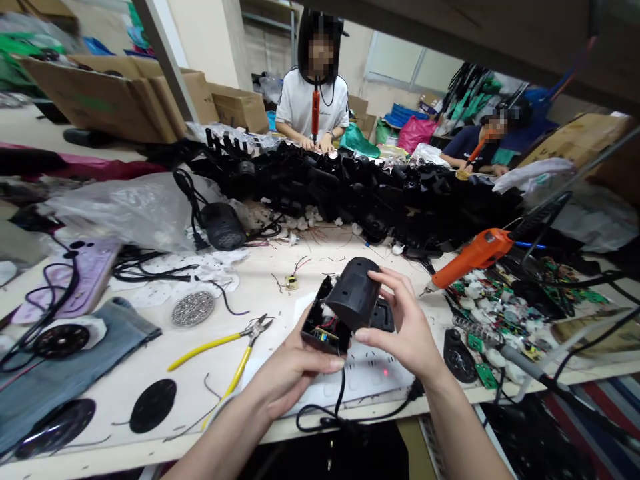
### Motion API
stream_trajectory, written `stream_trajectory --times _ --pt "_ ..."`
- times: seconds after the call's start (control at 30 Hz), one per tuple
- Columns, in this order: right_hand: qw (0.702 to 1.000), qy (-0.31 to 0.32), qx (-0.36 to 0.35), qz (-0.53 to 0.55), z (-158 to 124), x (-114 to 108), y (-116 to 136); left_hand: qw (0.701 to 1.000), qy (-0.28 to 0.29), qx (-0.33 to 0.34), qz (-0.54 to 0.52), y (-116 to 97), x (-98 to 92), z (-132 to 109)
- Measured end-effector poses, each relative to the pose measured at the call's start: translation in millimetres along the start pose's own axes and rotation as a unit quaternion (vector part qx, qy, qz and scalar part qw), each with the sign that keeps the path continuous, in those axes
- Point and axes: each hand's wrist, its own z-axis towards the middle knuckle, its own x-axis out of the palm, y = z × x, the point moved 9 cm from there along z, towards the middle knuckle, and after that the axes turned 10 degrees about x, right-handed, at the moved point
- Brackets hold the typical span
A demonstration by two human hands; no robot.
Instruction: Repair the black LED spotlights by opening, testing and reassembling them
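My left hand point(290, 373) is closed around the lower half of a black plastic housing point(311, 319). Inside it a small circuit board point(321, 335) and some thin wires show. A black cord point(342, 393) hangs from its near end. My right hand point(407, 327) grips a curved black cover point(354, 292) between thumb and fingers, tilted above the opened housing. Whether cover and housing touch is hard to see. Under both hands lies a white power strip point(367, 370) with a red light. Yellow-handled cutters point(243, 365) lie open to the left.
An orange electric screwdriver point(473, 257) hangs at right, beside piled circuit boards point(483, 303) and a soldering iron point(525, 365). A dish of screws point(193, 309) stands left. Black parts point(320, 177) heap across the back. Two co-workers, one in a white shirt point(313, 100), sit beyond.
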Motion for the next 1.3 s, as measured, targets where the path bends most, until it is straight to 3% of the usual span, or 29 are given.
stream_trajectory --times 0.13,0.33,0.67,1.3 --pt "1.000 -0.013 -0.010 0.007 -1.2 -4.2 4.1 1.000 -0.005 -0.007 0.004 -0.1 -0.6 -0.1" --pt "0.997 0.057 -0.024 -0.055 -12.4 17.1 18.9 1.000 0.006 -0.003 -0.001 1.2 0.7 -0.2" --pt "0.998 0.066 -0.022 0.004 -1.1 13.9 -13.8 0.998 0.024 0.024 -0.060 -2.6 12.5 0.0" --pt "0.991 0.100 -0.006 -0.085 -2.3 16.9 -5.5 0.997 0.016 0.018 -0.068 -2.5 14.7 -1.3"
